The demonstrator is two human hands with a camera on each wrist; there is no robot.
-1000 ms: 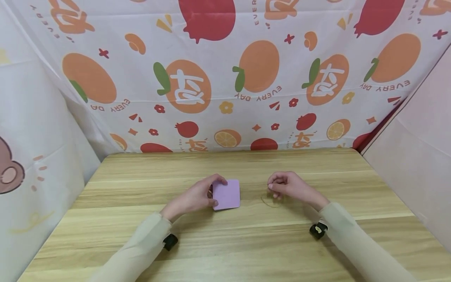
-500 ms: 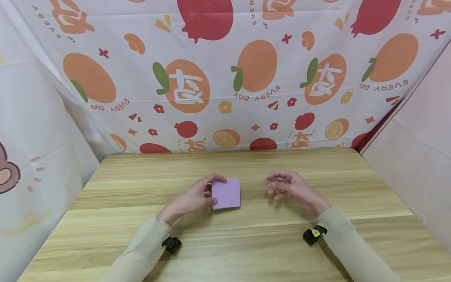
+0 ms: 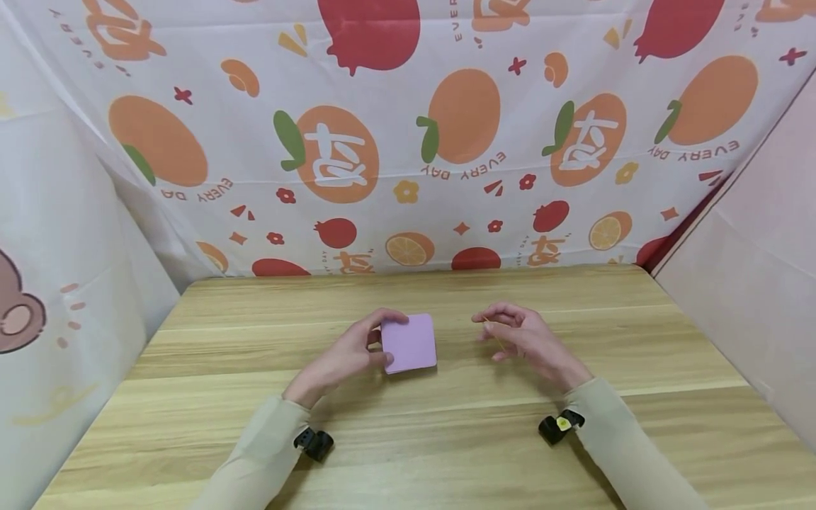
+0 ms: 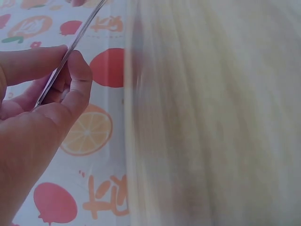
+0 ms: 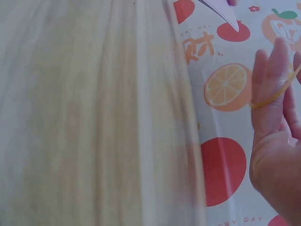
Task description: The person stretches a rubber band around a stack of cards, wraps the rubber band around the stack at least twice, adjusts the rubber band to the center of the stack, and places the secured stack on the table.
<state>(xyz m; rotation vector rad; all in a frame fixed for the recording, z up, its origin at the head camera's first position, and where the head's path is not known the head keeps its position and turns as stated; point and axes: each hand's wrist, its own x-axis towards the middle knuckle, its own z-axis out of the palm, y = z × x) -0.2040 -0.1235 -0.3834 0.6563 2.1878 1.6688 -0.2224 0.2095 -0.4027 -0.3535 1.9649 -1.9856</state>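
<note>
Between thumb and fingers, my left hand grips a thin stack of square purple cards with rounded corners. The left wrist view has the stack edge-on, where several thin layers show. To its right, my right hand has a thin yellow rubber band looped over its thumb and finger, apart from the cards. The band runs taut across the thumb in the right wrist view, and its far end is cut off by the frame. The fingers of this hand are slightly bent and spread.
Both hands are above a wooden table. A fruit-print cloth hangs behind its far edge, with pale cloths at both sides. Each wrist wears a black camera.
The rubber band hung from pinched right fingers; now it is looped over the thumb and a finger, which have spread apart. The left hand and the cards have risen slightly.
</note>
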